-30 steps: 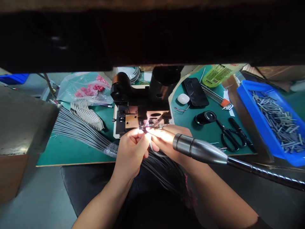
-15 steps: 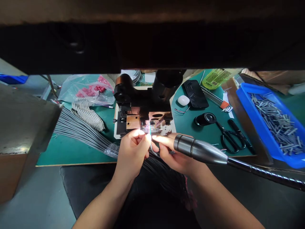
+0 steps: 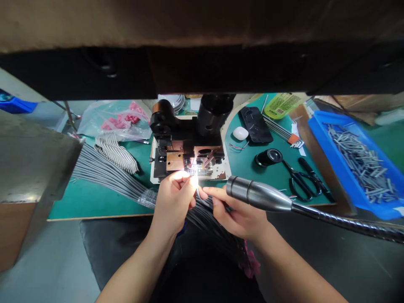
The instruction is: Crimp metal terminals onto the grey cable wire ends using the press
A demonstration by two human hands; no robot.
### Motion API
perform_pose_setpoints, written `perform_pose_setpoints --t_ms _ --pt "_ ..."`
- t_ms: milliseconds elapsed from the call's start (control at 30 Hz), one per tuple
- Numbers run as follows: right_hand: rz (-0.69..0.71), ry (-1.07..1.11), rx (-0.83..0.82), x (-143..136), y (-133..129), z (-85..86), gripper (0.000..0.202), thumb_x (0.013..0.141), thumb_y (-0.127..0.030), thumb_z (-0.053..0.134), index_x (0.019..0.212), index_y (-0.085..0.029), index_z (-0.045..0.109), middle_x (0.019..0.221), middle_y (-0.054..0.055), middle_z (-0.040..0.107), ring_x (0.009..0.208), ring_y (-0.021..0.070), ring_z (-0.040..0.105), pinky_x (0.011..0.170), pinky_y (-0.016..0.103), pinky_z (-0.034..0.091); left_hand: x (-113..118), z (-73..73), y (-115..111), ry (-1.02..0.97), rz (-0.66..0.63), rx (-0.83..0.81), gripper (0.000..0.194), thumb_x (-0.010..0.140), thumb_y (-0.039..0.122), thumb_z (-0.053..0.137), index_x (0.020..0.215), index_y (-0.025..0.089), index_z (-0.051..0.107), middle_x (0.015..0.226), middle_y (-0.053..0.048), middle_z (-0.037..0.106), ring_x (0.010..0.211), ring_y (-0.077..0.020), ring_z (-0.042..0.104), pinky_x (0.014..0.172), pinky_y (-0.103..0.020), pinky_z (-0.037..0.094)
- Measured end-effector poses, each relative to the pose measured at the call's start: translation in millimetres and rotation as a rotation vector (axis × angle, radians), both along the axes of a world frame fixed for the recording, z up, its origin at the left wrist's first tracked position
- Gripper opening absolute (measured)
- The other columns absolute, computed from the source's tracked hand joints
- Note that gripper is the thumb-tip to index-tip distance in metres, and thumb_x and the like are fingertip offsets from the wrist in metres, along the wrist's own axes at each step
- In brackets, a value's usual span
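My left hand (image 3: 173,201) is closed in a pinch on the end of a grey cable (image 3: 198,192), just in front of the black press tool (image 3: 186,130). Thin wires at the cable's tip point toward the brightly lit jaws, but glare hides their detail. My right hand (image 3: 240,214) is beside it, index finger stretched toward the cable and thumb apart, the other fingers curled beneath. Whether that fingertip touches the cable I cannot tell. A bundle of dark cables (image 3: 214,231) passes under both hands across my lap.
A metal gooseneck lamp (image 3: 261,195) reaches over my right hand. Tied grey cables (image 3: 107,170) lie left, near a bag of pink pieces (image 3: 123,120). To the right are pliers (image 3: 299,181), a black cylinder (image 3: 268,157), a phone (image 3: 257,126) and a blue bin (image 3: 353,164) of short grey pieces.
My right hand has drawn slightly back toward me, and its index finger now sits lower along the cable. My left hand keeps its pinch. The view has shifted a little.
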State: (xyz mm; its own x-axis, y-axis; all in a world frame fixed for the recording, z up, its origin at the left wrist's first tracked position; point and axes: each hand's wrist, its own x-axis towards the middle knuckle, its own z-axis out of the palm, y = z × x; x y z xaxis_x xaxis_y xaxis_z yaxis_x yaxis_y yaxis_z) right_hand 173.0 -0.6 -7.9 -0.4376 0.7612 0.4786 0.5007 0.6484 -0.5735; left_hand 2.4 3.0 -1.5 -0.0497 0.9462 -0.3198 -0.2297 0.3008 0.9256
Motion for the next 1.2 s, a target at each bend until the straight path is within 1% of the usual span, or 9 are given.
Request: perform_pose_setpoints --t_ms 133,433,733,767,833,933,1000,1100,1200 --pt "-0.016 -0.011 0.015 1 -1 0.3 0.038 0.088 -0.013 0.060 0.122 -0.028 0.067 0.079 -0.003 0.071 0.060 0.0127 0.061 0.061 0.027 0.050 0 -0.3 0 -0.009 0.007 0.000 0.023 0.089 0.021 0.058 0.066 0.017 0.057 0.059 -0.001 0.067 0.044 -0.0062 0.048 0.044 -0.017 0.036" --pt "-0.026 -0.039 -0.043 2 -3 2.0 0.036 0.089 -0.015 0.059 0.121 -0.028 0.069 0.084 -0.002 0.075 0.067 0.0153 0.067 0.066 0.028 0.054 1 -1.7 0 0.004 0.013 0.000 0.024 0.088 0.023 0.058 0.066 0.017 0.057 0.058 -0.001 0.066 0.043 -0.0065 0.048 0.043 -0.017 0.035" --pt "-0.033 -0.042 0.011 3 -4 2.8 0.038 0.087 -0.013 0.061 0.122 -0.027 0.068 0.091 -0.001 0.076 0.071 0.0152 0.068 0.070 0.029 0.053 1 -0.3 0 0.013 -0.008 -0.007 0.025 0.089 0.023 0.058 0.065 0.016 0.057 0.060 -0.002 0.067 0.044 -0.0057 0.047 0.043 -0.016 0.035" --pt "-0.047 -0.041 0.020 3 -4 3.0 0.036 0.087 -0.014 0.061 0.119 -0.026 0.069 0.090 -0.001 0.076 0.070 0.0147 0.067 0.070 0.029 0.053 0 -0.3 -1 0.009 -0.006 -0.009 0.024 0.089 0.024 0.058 0.066 0.016 0.056 0.060 -0.002 0.067 0.043 -0.0058 0.047 0.043 -0.016 0.035" --pt "-0.088 -0.056 0.019 4 -5 3.7 0.029 0.088 -0.018 0.061 0.114 -0.024 0.072 0.079 -0.002 0.073 0.064 0.0136 0.064 0.066 0.028 0.050 0 -0.6 -1 0.007 -0.005 -0.017 0.024 0.089 0.026 0.058 0.067 0.016 0.056 0.061 -0.002 0.068 0.043 -0.0059 0.046 0.043 -0.016 0.034" --pt "-0.118 -0.106 -0.044 4 -7 5.7 0.019 0.089 -0.033 0.063 0.099 -0.022 0.075 0.058 -0.005 0.059 0.053 0.0121 0.055 0.056 0.025 0.044 1 -1.3 -1 0.017 -0.002 -0.028 0.024 0.089 0.028 0.059 0.068 0.017 0.054 0.063 -0.002 0.069 0.043 -0.0058 0.045 0.042 -0.017 0.034" --pt "-0.090 -0.134 -0.100 3 -9 7.3 0.020 0.090 -0.038 0.062 0.087 -0.022 0.074 0.054 -0.006 0.052 0.050 0.0108 0.051 0.051 0.024 0.039 2 -1.5 -2 0.031 0.003 -0.019 0.024 0.088 0.029 0.059 0.068 0.017 0.055 0.064 -0.002 0.069 0.044 -0.0060 0.045 0.043 -0.017 0.034" --pt "-0.040 -0.139 -0.105 1 -11 9.2 0.018 0.093 -0.031 0.059 0.081 -0.022 0.070 0.054 -0.006 0.052 0.048 0.0097 0.051 0.049 0.023 0.037 0 0.9 -9 0.066 -0.028 0.018 0.025 0.091 0.031 0.057 0.070 0.017 0.057 0.067 -0.003 0.070 0.046 -0.0074 0.047 0.045 -0.018 0.037" --pt "0.048 -0.111 0.000 9 -16 5.6 0.010 0.090 -0.021 0.060 0.081 -0.022 0.066 0.056 -0.006 0.056 0.048 0.0103 0.054 0.050 0.023 0.039 -12 6.8 -26 0.098 -0.127 0.096 0.029 0.094 0.037 0.057 0.072 0.018 0.056 0.072 -0.005 0.073 0.051 -0.0106 0.054 0.051 -0.021 0.043"
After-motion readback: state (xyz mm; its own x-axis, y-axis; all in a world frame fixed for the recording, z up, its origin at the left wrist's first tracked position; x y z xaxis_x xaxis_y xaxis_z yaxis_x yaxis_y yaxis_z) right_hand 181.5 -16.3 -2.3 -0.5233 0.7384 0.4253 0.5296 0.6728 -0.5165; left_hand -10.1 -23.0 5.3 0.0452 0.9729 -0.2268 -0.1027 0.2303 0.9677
